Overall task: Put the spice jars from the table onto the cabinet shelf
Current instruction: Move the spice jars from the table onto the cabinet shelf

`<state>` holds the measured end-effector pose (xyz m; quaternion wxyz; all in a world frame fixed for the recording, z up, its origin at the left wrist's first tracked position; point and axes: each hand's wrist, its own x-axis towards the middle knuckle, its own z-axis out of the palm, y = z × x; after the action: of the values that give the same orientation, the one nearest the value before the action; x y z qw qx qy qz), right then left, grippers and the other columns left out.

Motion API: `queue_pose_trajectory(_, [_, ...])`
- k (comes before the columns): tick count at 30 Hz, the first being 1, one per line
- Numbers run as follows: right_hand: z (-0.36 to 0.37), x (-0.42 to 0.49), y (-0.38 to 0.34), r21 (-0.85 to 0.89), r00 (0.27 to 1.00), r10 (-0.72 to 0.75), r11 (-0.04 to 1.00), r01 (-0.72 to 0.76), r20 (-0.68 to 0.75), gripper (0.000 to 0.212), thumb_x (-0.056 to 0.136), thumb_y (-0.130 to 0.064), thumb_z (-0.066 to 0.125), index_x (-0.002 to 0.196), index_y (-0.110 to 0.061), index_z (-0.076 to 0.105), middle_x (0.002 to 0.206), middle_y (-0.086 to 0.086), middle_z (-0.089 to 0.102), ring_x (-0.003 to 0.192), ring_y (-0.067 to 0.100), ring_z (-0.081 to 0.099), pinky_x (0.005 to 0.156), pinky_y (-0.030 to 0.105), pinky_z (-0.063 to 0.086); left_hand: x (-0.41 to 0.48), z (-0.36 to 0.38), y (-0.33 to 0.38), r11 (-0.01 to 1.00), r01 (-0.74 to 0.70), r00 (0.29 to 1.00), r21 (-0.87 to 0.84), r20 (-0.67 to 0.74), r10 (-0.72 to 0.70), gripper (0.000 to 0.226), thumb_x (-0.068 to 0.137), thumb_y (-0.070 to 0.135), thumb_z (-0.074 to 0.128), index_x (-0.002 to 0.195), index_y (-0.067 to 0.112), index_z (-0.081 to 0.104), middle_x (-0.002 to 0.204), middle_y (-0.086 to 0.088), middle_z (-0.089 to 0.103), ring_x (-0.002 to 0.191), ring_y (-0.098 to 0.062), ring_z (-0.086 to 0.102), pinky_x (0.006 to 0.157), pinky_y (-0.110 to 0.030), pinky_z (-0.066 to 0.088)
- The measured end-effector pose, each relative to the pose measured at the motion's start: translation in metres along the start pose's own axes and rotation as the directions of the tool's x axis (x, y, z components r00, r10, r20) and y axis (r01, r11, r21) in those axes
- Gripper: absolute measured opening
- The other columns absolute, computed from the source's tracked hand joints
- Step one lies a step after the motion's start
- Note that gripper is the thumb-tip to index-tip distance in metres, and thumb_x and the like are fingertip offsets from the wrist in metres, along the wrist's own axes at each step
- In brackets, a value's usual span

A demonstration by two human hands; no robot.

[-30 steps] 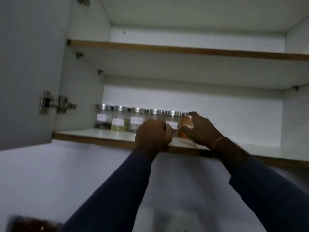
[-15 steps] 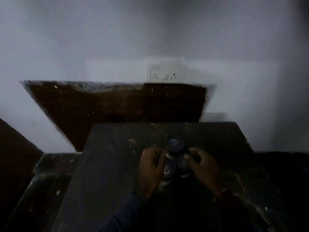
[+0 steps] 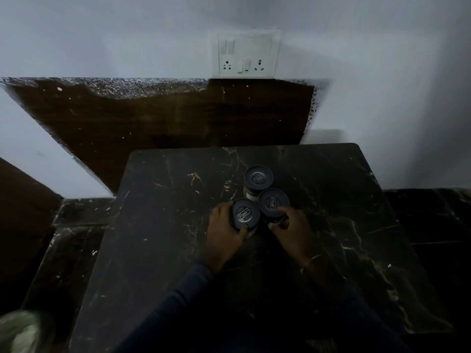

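From the head camera, your left hand [image 3: 224, 233] curls round the near-left glass spice jar with a dark round lid [image 3: 246, 217]. Your right hand [image 3: 293, 230] grips the matching jar [image 3: 274, 205] touching it. A third jar [image 3: 258, 177] stands untouched just behind, on the black marble-veined table [image 3: 331, 225]. At least three jars are left to shelve; the cabinet shelf is out of view.

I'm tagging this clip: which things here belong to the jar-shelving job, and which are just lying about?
Job: left hand gripping the near-left jar; right hand gripping the near-right jar; far jar, untouched; table under them.
Lying about: socket panel on the wall; dark wooden board below it; blurred greenish thing at bottom left.
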<state>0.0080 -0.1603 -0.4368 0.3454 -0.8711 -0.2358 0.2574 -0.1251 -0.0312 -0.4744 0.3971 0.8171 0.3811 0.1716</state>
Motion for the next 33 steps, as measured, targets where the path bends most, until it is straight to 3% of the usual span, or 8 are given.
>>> queue_pose_trajectory(4, [0.005, 0.011, 0.000, -0.034, 0.999, -0.007, 0.999, 0.008, 0.036, 0.047, 0.085, -0.022, 0.072, 0.129, -0.019, 0.055, 0.133, 0.006, 0.043, 0.102, 0.012, 0.054, 0.081, 0.021, 0.047, 0.010, 0.015, -0.002, 0.990, 0.004, 0.975, 0.140, 0.219, -0.035, 0.094, 0.075, 0.049, 0.074, 0.150, 0.021, 0.024, 0.159, -0.010, 0.013, 0.144, -0.030, 0.021, 0.115, -0.046, 0.031])
queue_pose_trajectory(11, [0.014, 0.009, -0.005, 0.039, 0.986, -0.040, 0.999, 0.034, 0.165, 0.056, 0.084, -0.027, 0.072, 0.134, -0.026, 0.048, 0.126, -0.004, 0.056, 0.098, 0.003, 0.052, 0.075, 0.014, 0.044, 0.027, -0.002, -0.002, 0.996, -0.077, 0.995, -0.033, 0.056, 0.079, 0.078, 0.061, 0.029, 0.086, 0.129, 0.015, 0.050, 0.122, -0.003, 0.051, 0.113, -0.021, 0.052, 0.094, -0.033, 0.047])
queue_pose_trajectory(14, [0.006, 0.007, -0.013, 0.232, 0.959, -0.108, 0.972, 0.046, 0.262, 0.067, 0.080, -0.032, 0.077, 0.138, -0.030, 0.044, 0.121, -0.015, 0.054, 0.106, 0.002, 0.055, 0.070, 0.008, 0.045, 0.034, -0.035, 0.010, 0.950, 0.057, 0.984, -0.307, 0.179, -0.001, 0.088, 0.058, 0.034, 0.088, 0.133, 0.027, 0.042, 0.120, 0.007, 0.057, 0.108, -0.008, 0.061, 0.086, -0.024, 0.054])
queue_pose_trajectory(17, [-0.001, 0.002, -0.028, 0.482, 0.899, -0.181, 0.875, -0.038, 0.399, 0.056, 0.078, -0.038, 0.076, 0.127, -0.039, 0.050, 0.126, -0.012, 0.063, 0.112, 0.006, 0.063, 0.081, 0.020, 0.054, 0.036, -0.064, 0.024, 0.844, 0.130, 0.979, -0.520, 0.201, -0.027, 0.087, 0.057, 0.047, 0.080, 0.133, 0.034, 0.040, 0.119, 0.010, 0.054, 0.098, -0.004, 0.064, 0.070, -0.016, 0.055])
queue_pose_trajectory(23, [0.007, -0.005, -0.053, 0.630, 0.882, -0.301, 0.777, 0.007, 0.362, 0.048, 0.076, -0.044, 0.072, 0.121, -0.030, 0.061, 0.119, -0.003, 0.070, 0.109, 0.013, 0.067, 0.093, 0.033, 0.055, 0.029, -0.072, 0.046, 0.589, 0.167, 0.984, -0.790, 0.101, -0.144, 0.065, 0.064, 0.046, 0.078, 0.122, 0.034, 0.051, 0.124, -0.012, 0.056, 0.093, -0.021, 0.071, 0.071, -0.031, 0.057])
queue_pose_trajectory(27, [0.008, -0.009, -0.058, 0.710, 0.893, -0.298, 0.703, -0.034, 0.338, 0.054, 0.075, -0.039, 0.072, 0.124, -0.019, 0.060, 0.121, 0.007, 0.069, 0.112, 0.023, 0.066, 0.094, 0.038, 0.054, 0.023, -0.070, 0.063, 0.559, 0.137, 0.987, -0.818, 0.064, -0.148, 0.078, 0.068, 0.061, 0.072, 0.125, 0.010, 0.055, 0.113, -0.016, 0.065, 0.088, -0.027, 0.068, 0.069, -0.035, 0.057])
queue_pose_trajectory(31, [0.003, -0.011, -0.061, 0.711, 0.907, -0.275, 0.702, -0.037, 0.319, 0.045, 0.079, -0.030, 0.070, 0.121, -0.019, 0.060, 0.119, 0.008, 0.069, 0.109, 0.023, 0.067, 0.091, 0.036, 0.055, 0.017, -0.069, 0.075, 0.551, 0.127, 0.988, -0.825, 0.058, -0.140, 0.066, 0.075, 0.070, 0.054, 0.115, 0.019, 0.063, 0.109, -0.013, 0.070, 0.097, -0.030, 0.067, 0.082, -0.045, 0.056])
queue_pose_trajectory(33, [0.000, -0.013, -0.064, 0.765, 0.904, -0.258, 0.636, -0.105, 0.339, 0.042, 0.082, -0.032, 0.068, 0.121, -0.020, 0.059, 0.120, 0.009, 0.068, 0.108, 0.023, 0.068, 0.089, 0.036, 0.055, 0.015, -0.070, 0.076, 0.545, 0.160, 0.986, -0.823, 0.107, -0.127, 0.065, 0.085, 0.064, 0.043, 0.122, 0.014, 0.060, 0.114, -0.019, 0.069, 0.104, -0.037, 0.067, 0.086, -0.049, 0.056])
